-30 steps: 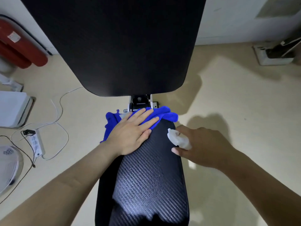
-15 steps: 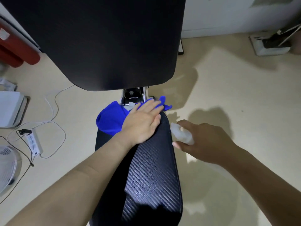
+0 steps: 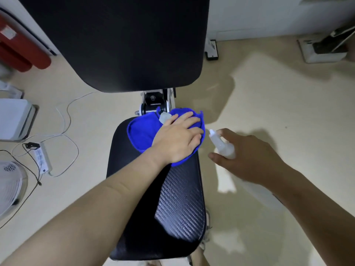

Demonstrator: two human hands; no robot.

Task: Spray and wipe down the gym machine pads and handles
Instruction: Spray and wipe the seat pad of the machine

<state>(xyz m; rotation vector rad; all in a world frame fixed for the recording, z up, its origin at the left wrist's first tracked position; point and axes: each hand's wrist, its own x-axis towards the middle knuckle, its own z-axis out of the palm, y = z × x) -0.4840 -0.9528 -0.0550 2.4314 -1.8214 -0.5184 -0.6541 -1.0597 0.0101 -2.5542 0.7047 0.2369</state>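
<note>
A black textured seat pad runs down the middle of the head view, with the large black back pad raised above it. My left hand lies flat, fingers spread, pressing a blue cloth onto the far right end of the seat pad. My right hand hovers over the floor just right of the pad, closed around a small white spray bottle whose nozzle points up and left toward the cloth. The bench's white and black hinge bracket shows between the two pads.
Beige floor surrounds the bench. On the left lie a white power strip with looping cables, a white fan, a white box and red cylinders. A white device sits at the far right wall.
My left hand has slid the blue cloth to the right across the far end of the seat pad. My right hand with the bottle has stayed beside the pad.
</note>
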